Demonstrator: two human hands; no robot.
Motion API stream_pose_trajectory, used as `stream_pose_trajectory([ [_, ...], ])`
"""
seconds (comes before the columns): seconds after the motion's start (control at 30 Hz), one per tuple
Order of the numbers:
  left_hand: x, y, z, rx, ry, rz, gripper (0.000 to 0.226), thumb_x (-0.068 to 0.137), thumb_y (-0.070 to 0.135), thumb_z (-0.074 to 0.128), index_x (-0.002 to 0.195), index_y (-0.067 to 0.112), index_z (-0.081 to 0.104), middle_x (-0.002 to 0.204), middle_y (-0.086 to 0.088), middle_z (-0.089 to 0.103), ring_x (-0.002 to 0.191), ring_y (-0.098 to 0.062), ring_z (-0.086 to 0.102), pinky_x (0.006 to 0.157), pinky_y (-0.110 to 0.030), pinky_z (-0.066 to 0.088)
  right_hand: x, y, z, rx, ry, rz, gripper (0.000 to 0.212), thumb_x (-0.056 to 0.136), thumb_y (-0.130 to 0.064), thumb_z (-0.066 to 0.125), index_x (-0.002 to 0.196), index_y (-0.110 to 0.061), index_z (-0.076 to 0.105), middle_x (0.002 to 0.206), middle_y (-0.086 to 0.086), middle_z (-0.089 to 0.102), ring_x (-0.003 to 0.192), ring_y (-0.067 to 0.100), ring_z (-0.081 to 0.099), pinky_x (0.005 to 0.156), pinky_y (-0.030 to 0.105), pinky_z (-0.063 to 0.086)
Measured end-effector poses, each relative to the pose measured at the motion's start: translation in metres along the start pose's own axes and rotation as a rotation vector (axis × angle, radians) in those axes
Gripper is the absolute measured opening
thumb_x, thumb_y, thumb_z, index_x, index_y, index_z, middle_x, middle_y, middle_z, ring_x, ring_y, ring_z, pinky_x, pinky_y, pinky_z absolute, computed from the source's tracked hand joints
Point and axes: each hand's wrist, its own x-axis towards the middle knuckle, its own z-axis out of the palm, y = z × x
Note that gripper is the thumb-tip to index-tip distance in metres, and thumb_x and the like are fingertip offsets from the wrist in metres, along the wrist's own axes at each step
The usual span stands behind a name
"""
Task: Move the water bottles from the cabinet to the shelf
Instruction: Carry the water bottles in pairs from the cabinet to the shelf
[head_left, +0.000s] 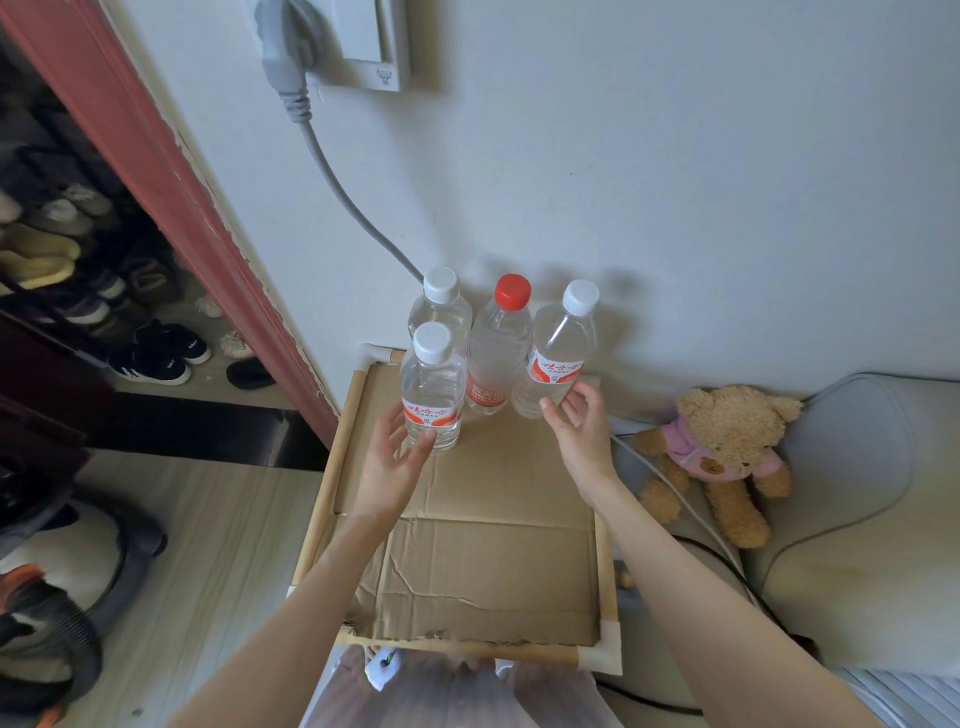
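My forearms reach over the cardboard top (467, 519). My left hand (392, 457) touches the front bottle (432, 387), fingers open; my right hand (576, 421) is spread beside the right bottle (558, 353). Four bottles stand crowded by the wall; a careless grab could topple neighbours.

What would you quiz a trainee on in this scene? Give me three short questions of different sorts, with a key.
1. Count: how many bottles stand on the cardboard?
2. True or false: the teddy bear lies to the right of the bottles.
3. Pick one: the cap of the middle bottle in the back row is A blue, B red, C green.

Key: 1. four; 2. true; 3. B.
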Motion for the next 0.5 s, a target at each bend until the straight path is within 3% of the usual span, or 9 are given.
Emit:
stream_pose_trajectory([
  [0.1, 0.001, 0.000, -0.005, 0.034, -0.049, -0.007, 0.064, 0.077, 0.046, 0.064, 0.130, 0.023, 0.038, 0.132, 0.000, 0.048, 0.123, -0.013, 0.043, 0.104, -0.038, 0.037, -0.003, -0.003, -0.001, 0.041, -0.010, 0.033, 0.045, 0.086, -0.019, 0.061, 0.126, -0.016, 0.041, 0.137, 0.002, 0.044, 0.129, 0.012, 0.038, 0.106, 0.029, 0.031],
  [0.2, 0.002, 0.004, -0.009, 0.055, -0.095, -0.034, 0.070, 0.075, 0.052, 0.062, 0.133, 0.024, 0.035, 0.135, 0.001, 0.046, 0.126, -0.012, 0.040, 0.106, -0.037, 0.033, -0.006, -0.002, -0.004, 0.028, -0.021, 0.034, 0.049, 0.087, -0.019, 0.058, 0.132, -0.021, 0.039, 0.137, -0.003, 0.042, 0.129, 0.012, 0.037, 0.101, 0.026, 0.030],
  [0.33, -0.001, 0.007, -0.013, 0.110, -0.142, -0.017, 0.064, 0.080, 0.042, 0.056, 0.137, 0.025, 0.030, 0.140, 0.002, 0.040, 0.130, -0.011, 0.033, 0.102, -0.028, 0.028, -0.013, 0.004, -0.003, -0.110, -0.064, 0.065, 0.068, 0.081, -0.043, 0.060, 0.138, -0.039, 0.024, 0.151, -0.009, 0.022, 0.131, 0.007, 0.031, 0.105, 0.030, 0.028],
  [0.43, -0.005, 0.007, -0.021, 0.311, -0.125, -0.012, 0.065, 0.085, 0.040, 0.054, 0.140, 0.023, 0.024, 0.145, 0.001, 0.032, 0.134, -0.015, 0.027, 0.103, -0.028, 0.024, -0.023, 0.004, 0.000, -0.218, -0.047, 0.117, 0.085, 0.070, -0.061, 0.060, 0.139, -0.043, 0.014, 0.153, -0.013, 0.008, 0.135, 0.008, 0.024, 0.112, 0.040, 0.023],
  [0.5, -0.015, 0.003, -0.031, 0.543, -0.067, 0.027, 0.067, 0.085, 0.044, 0.052, 0.140, 0.020, 0.023, 0.147, 0.000, 0.028, 0.135, -0.016, 0.024, 0.107, -0.031, 0.021, -0.037, 0.002, 0.000, -0.299, -0.072, 0.048, 0.079, 0.079, -0.049, 0.060, 0.142, -0.033, 0.015, 0.148, -0.019, 0.009, 0.137, 0.007, 0.016, 0.114, 0.033, 0.014],
])
